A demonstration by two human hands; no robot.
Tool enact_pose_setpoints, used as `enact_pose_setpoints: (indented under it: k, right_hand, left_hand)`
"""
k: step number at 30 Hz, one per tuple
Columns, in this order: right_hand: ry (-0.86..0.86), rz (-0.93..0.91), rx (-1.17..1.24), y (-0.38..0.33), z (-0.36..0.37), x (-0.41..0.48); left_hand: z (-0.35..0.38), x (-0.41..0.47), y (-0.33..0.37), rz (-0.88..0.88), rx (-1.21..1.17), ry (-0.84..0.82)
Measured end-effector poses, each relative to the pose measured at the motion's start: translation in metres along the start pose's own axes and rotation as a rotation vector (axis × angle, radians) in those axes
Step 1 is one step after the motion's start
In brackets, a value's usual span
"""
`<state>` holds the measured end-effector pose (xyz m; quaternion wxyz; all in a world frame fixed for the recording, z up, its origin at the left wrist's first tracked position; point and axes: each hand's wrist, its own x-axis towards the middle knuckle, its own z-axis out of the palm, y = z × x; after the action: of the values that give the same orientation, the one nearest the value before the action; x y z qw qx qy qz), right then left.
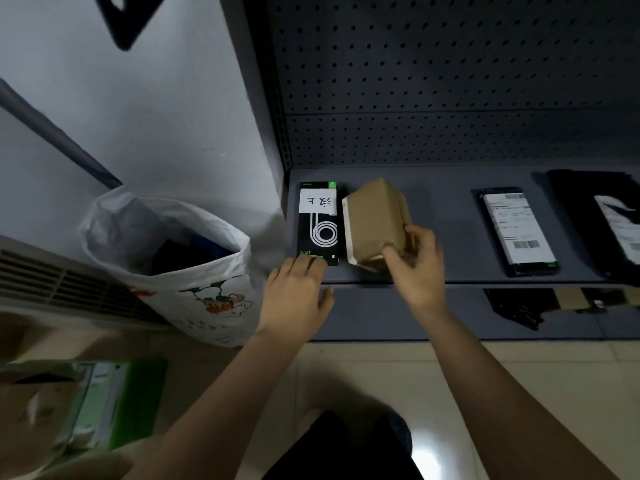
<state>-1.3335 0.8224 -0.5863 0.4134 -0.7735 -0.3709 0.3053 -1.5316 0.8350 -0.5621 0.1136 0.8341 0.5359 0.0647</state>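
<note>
Right hand (417,271) on brown box (375,220) corner

Brown box (377,220), black box (318,230) with white coil print.

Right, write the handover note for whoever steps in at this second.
Left hand: straight fingers on the near end of the black box, flat at the left end of the shelf.
Right hand: grips the brown carton, tilted just right of that box.
Done: black box placed.
Left: probably lay the carton flat beside it; the white sack may hold more.
</note>
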Motion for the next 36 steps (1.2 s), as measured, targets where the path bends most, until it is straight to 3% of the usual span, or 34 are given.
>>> enact_pose_setpoints:
  k: [2,5,11,16,18,22,24,30,36]
  right_hand:
    - [-0.003,0.068,0.055,0.010,-0.015,0.000]
    - [0.016,0.070,-0.067,0.021,-0.033,0.009]
    - [-0.018,-0.213,-0.294,0.020,-0.033,0.023]
    - [-0.035,-0.181,-0.568,-0.001,-0.006,0.021]
    - [-0.034,-0.140,-0.503,-0.004,-0.005,0.023]
    - [-0.094,0.172,0.033,-0.004,-0.025,0.029]
    - [-0.110,0.241,0.110,0.004,-0.037,0.029]
    - [-0.075,-0.005,-0.108,0.024,-0.056,0.031]
    - [-0.058,-0.615,-0.426,0.031,-0.059,0.026]
  left_hand:
    - [-0.002,0.002,0.002,0.011,-0.001,-0.005]
    - [-0.003,0.008,0.005,0.021,-0.014,-0.025]
    - [0.007,0.018,0.015,0.029,-0.024,-0.055]
    - [0.013,0.026,0.022,0.019,-0.032,-0.060]
    - [0.015,0.028,0.024,0.014,-0.031,-0.056]
    - [0.015,0.027,0.032,-0.005,-0.030,-0.060]
    - [0.015,0.025,0.038,-0.019,-0.028,-0.065]
    - [0.019,0.019,0.056,-0.066,-0.037,-0.069]
    - [0.019,0.010,0.075,-0.114,-0.018,-0.018]
